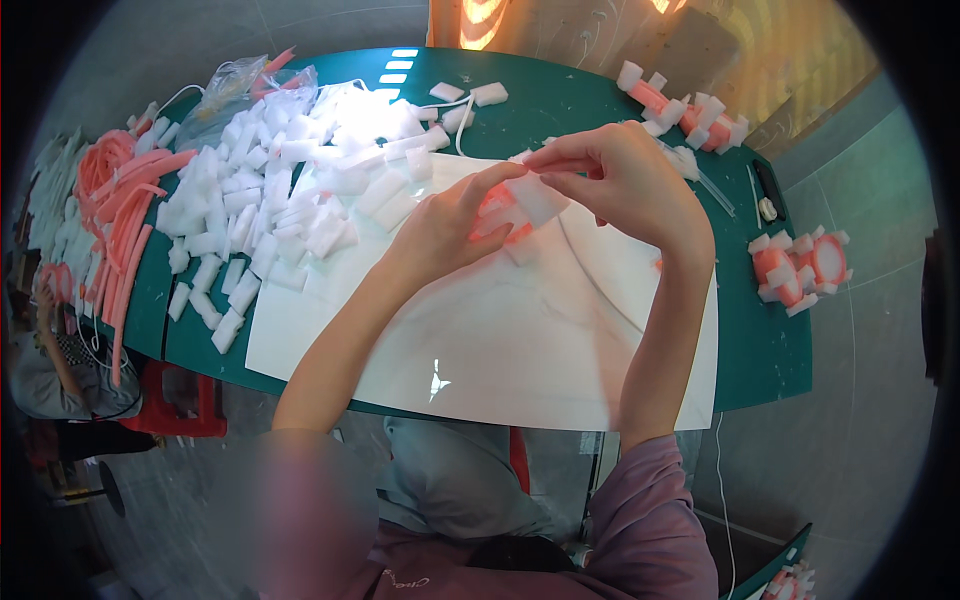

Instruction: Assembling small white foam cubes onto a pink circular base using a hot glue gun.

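Over a glossy white sheet (480, 350), my left hand (445, 232) grips a pink foam piece (497, 208) with white foam bits on it. My right hand (625, 185) reaches in from the other side, thumb and forefinger pinched at the top edge of a white foam block (543, 200) on that piece. Both hands' fingertips meet near this upper edge. My fingers cover part of the pink foam, so its full shape is hidden.
A heap of white foam blocks (240, 190) covers the left of the green table (790, 360), beside pink foam strips (125, 220) and a clear plastic bag (225, 95). Pink foam rings with white blocks (800, 268) lie at the right edge. Another person (75, 370) sits far left.
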`<state>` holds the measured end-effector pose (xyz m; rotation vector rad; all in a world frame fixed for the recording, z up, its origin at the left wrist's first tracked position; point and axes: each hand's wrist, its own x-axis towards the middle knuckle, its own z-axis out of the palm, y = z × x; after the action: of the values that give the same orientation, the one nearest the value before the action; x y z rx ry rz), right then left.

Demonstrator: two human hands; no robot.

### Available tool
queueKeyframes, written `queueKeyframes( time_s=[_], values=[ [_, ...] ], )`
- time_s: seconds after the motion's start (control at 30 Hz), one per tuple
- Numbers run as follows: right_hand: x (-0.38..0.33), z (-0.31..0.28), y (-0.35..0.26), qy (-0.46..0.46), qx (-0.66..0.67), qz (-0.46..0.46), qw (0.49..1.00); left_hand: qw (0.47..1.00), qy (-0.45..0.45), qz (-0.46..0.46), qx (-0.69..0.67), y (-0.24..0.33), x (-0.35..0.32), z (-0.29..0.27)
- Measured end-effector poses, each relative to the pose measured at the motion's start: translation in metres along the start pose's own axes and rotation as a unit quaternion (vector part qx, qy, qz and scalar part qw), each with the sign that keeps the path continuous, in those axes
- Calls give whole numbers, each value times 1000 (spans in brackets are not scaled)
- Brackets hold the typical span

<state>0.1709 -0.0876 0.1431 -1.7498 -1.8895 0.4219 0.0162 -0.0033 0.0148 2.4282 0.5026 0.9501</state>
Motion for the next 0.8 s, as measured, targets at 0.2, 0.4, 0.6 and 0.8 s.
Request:
queueKeyframes(
  time_s=[0.2,0.4,0.6,0.8],
  values=[
    [1,-2,3,-13,17,4,1000,1000,-5,-14,-9,3,1,-1],
    [-8,-6,0,15,-53,-62,997,1000,-10,0,-20,7,3,-2],
    [-8,-4,-4,-3,-43,-37,998,1000,-14,-17,-18,6,1,-5],
    [-8,-4,-5,-3,-38,-23,999,1000,-7,-1,-15,6,1,-4]
  ],
)
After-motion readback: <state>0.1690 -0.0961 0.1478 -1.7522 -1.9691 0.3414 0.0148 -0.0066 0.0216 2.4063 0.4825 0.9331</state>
